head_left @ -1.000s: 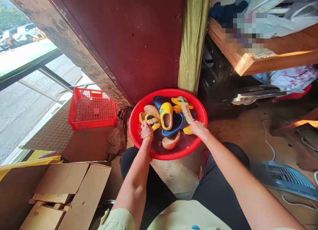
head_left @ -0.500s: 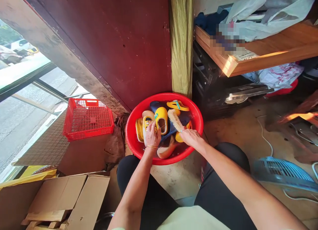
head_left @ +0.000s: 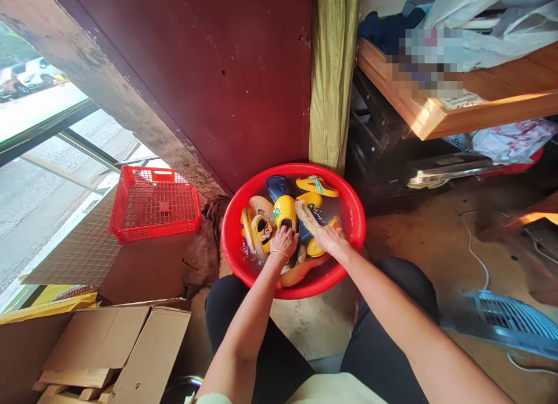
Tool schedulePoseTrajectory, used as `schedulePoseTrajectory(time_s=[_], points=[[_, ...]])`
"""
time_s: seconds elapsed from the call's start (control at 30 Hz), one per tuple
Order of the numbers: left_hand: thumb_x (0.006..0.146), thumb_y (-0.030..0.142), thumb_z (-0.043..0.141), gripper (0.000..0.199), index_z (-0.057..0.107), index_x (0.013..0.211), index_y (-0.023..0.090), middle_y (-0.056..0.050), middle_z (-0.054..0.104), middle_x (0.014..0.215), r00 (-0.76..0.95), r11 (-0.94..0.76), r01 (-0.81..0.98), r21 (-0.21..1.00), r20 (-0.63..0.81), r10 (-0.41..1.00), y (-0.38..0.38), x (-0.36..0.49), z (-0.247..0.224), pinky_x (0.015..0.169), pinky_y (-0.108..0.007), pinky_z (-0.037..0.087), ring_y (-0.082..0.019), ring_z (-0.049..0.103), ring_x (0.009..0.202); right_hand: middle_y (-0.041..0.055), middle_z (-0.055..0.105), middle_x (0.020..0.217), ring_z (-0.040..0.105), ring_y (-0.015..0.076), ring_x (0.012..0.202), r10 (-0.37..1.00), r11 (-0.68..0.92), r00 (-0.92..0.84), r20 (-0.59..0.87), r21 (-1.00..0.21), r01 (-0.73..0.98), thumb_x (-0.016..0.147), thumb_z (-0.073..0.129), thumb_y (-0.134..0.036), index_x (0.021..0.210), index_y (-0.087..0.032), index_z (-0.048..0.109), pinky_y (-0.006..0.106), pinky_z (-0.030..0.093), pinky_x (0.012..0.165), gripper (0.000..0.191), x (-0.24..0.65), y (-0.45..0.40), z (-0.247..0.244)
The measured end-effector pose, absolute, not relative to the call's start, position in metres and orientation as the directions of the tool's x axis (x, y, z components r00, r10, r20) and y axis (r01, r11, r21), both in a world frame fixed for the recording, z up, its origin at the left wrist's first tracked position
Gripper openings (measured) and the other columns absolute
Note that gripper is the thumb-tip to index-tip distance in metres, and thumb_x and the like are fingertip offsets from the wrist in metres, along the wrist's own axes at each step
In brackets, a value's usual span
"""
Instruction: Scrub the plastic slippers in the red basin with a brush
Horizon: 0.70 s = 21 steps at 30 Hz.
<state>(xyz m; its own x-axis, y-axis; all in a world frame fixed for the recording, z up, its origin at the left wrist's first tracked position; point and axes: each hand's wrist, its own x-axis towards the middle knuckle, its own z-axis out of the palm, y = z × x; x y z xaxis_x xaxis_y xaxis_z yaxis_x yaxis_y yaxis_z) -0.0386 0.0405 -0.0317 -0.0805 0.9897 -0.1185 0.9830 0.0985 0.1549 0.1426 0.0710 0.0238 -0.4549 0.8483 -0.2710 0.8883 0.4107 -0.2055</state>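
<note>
A red basin (head_left: pixel 231 241) holds water and several slippers in yellow, navy and beige. My left hand (head_left: pixel 284 241) is closed on the heel end of a yellow slipper (head_left: pixel 285 207), its fingers at the dark foot opening. In my right hand (head_left: pixel 330 239) is a scrub brush (head_left: pixel 307 215) with pale bristles, held just right of that slipper; its handle is mostly covered by the fingers. A yellow slipper with a cartoon face (head_left: pixel 263 232) lies left of my left hand. Toward the far rim are a navy slipper (head_left: pixel 279 187) and another yellow slipper (head_left: pixel 318 185).
A red plastic crate (head_left: pixel 157 203) stands left of the basin, with a cardboard box (head_left: pixel 104 340) nearer me. Behind the basin rises a dark red panel (head_left: pixel 226 102). To the right are a wooden tabletop (head_left: pixel 488 110) and a blue fan (head_left: pixel 514 317).
My left hand has moved right, from beside the cartoon-face slipper to the heel of the yellow slipper, and taken hold of it. The brush stays in my right hand; the view has shifted slightly.
</note>
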Motion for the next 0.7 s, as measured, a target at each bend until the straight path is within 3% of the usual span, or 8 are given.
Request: schedulePoseTrajectory(time_s=[0.17, 0.27, 0.37, 0.47, 0.6, 0.7], points=[[0.098, 0.048, 0.049, 0.038, 0.066, 0.121, 0.023, -0.013, 0.063, 0.130, -0.189, 0.214, 0.961, 0.174, -0.149, 0.971, 0.061, -0.041, -0.029, 0.090, -0.037, 0.052, -0.027, 0.064, 0.114, 0.0259, 0.069, 0.121, 0.065, 0.0335, 0.115, 0.871, 0.318, -0.372, -0.320, -0.210, 0.925, 0.101, 0.034, -0.027, 0.126, -0.008, 0.065, 0.043, 0.046, 0.096, 0.044, 0.143, 0.063, 0.030], [0.095, 0.041, 0.054, 0.032, 0.069, 0.118, 0.022, -0.014, 0.067, 0.126, -0.246, 0.279, 0.939, 0.203, -0.170, 0.954, 0.066, -0.042, -0.024, 0.088, -0.036, 0.052, -0.027, 0.067, 0.110, 0.0238, 0.069, 0.121, 0.066, 0.0329, 0.113, 0.852, 0.323, -0.389, -0.350, -0.233, 0.917, 0.102, 0.036, -0.036, 0.133, -0.011, 0.060, 0.043, 0.046, 0.094, 0.047, 0.157, 0.056, 0.040], [0.094, 0.032, 0.054, 0.025, 0.072, 0.107, 0.021, -0.013, 0.071, 0.117, -0.236, 0.266, 0.921, 0.285, -0.135, 0.962, 0.061, -0.051, -0.016, 0.087, -0.034, 0.051, -0.025, 0.068, 0.106, 0.0193, 0.070, 0.122, 0.068, 0.0308, 0.110, 0.828, 0.320, -0.406, -0.388, -0.268, 0.909, 0.099, 0.040, -0.033, 0.146, -0.016, 0.049, 0.041, 0.047, 0.091, 0.051, 0.176, 0.056, 0.054], [0.094, 0.029, 0.053, 0.021, 0.071, 0.090, 0.019, -0.010, 0.072, 0.102, -0.203, 0.190, 0.906, 0.378, -0.006, 0.979, 0.048, -0.067, -0.003, 0.089, -0.032, 0.050, -0.022, 0.068, 0.100, 0.0159, 0.070, 0.126, 0.068, 0.0281, 0.110, 0.816, 0.325, -0.441, -0.374, -0.333, 0.885, 0.093, 0.047, -0.026, 0.156, -0.020, 0.035, 0.035, 0.047, 0.088, 0.065, 0.196, 0.061, 0.067], [0.093, 0.026, 0.051, 0.022, 0.060, 0.074, 0.019, -0.008, 0.067, 0.091, -0.057, -0.023, 0.903, 0.429, 0.173, 0.983, 0.024, -0.081, 0.015, 0.087, -0.032, 0.050, -0.020, 0.065, 0.091, 0.0081, 0.071, 0.127, 0.068, 0.0228, 0.109, 0.836, 0.349, -0.501, -0.226, -0.486, 0.801, 0.096, 0.044, -0.026, 0.147, -0.026, 0.049, 0.028, 0.046, 0.083, 0.051, 0.208, 0.068, 0.075], [0.090, 0.020, 0.050, 0.019, 0.057, 0.072, 0.020, -0.010, 0.064, 0.093, 0.149, -0.225, 0.888, 0.402, 0.213, 0.966, 0.002, -0.074, 0.014, 0.089, -0.034, 0.051, -0.021, 0.063, 0.093, 0.0104, 0.071, 0.127, 0.067, 0.0215, 0.110, 0.902, 0.353, -0.428, -0.066, -0.458, 0.816, 0.100, 0.040, -0.027, 0.144, -0.021, 0.052, 0.027, 0.047, 0.086, 0.046, 0.201, 0.065, 0.074]])
